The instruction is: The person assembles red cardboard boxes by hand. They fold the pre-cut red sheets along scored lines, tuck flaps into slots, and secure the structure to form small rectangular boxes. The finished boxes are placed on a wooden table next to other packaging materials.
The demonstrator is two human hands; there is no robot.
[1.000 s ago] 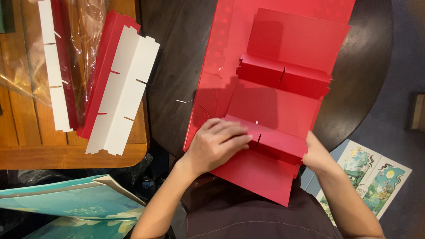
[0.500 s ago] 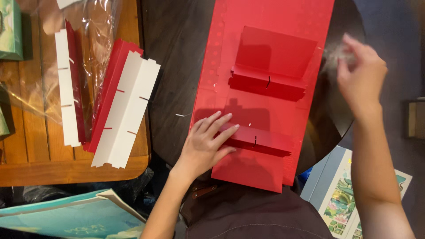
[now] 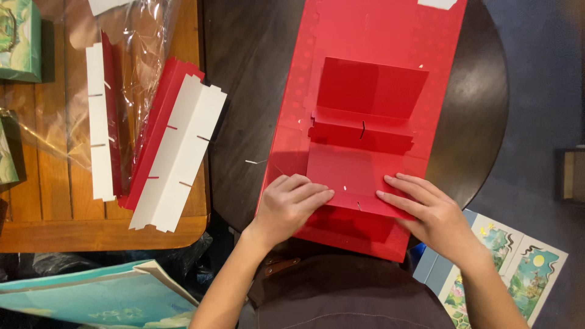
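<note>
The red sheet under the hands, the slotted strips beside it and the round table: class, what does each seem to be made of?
Red sheet: apparently stiff matt card; it holds sharp folds and raised flaps.
Slotted strips: likely similar card, white one face, red the other, with cleanly cut slits.
Round table: probably dark varnished wood, with faint grain and soft sheen.
Both hands, left and right, press flat on the sheet.

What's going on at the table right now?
A person presses both hands flat on a folded flap at the near end of a large red card sheet lying on a dark round table. The left hand and right hand rest side by side on the flap. A second slotted red flap stands folded further up. Slotted red-and-white strips lie on a wooden table to the left.
</note>
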